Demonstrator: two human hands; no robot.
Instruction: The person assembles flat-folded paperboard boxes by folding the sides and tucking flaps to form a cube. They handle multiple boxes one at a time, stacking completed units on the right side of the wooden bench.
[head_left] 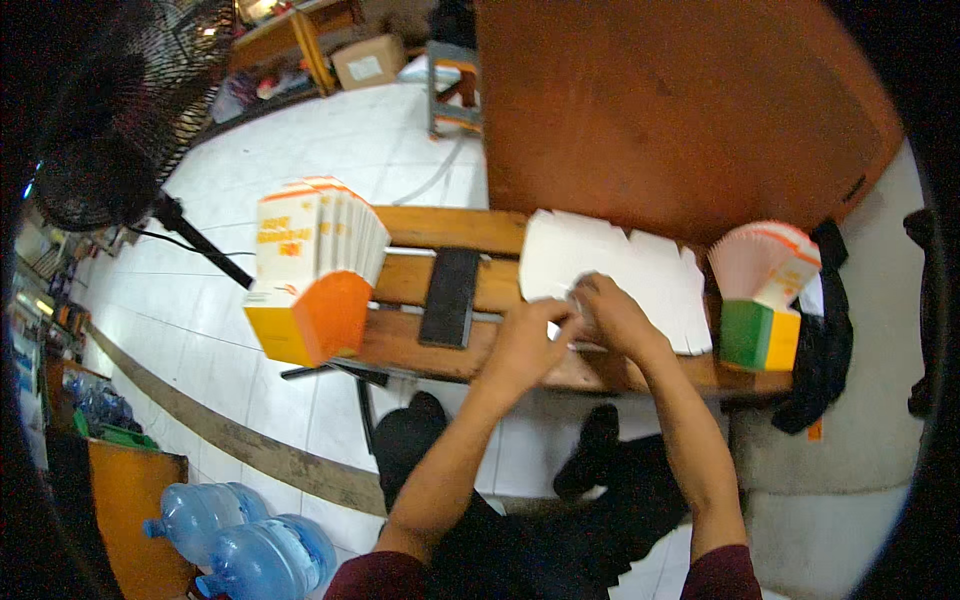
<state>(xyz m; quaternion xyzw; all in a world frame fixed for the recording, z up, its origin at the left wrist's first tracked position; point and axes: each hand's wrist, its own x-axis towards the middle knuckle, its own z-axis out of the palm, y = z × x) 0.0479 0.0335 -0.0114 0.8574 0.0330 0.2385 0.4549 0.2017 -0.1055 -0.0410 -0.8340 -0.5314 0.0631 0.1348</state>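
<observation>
Both hands meet at the near edge of the worktop [420,355]: the left hand [525,345] and right hand [612,315] have their grip closed on a flat white carton blank [640,275]. It looks light, thin and bendable, best pinched along folds and edges.

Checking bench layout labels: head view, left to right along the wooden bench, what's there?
Orange box holding a fan of folded cartons → black phone → left hand → right hand, both on the flat white carton blank → green-and-yellow box holding fanned cartons → black bag.
</observation>
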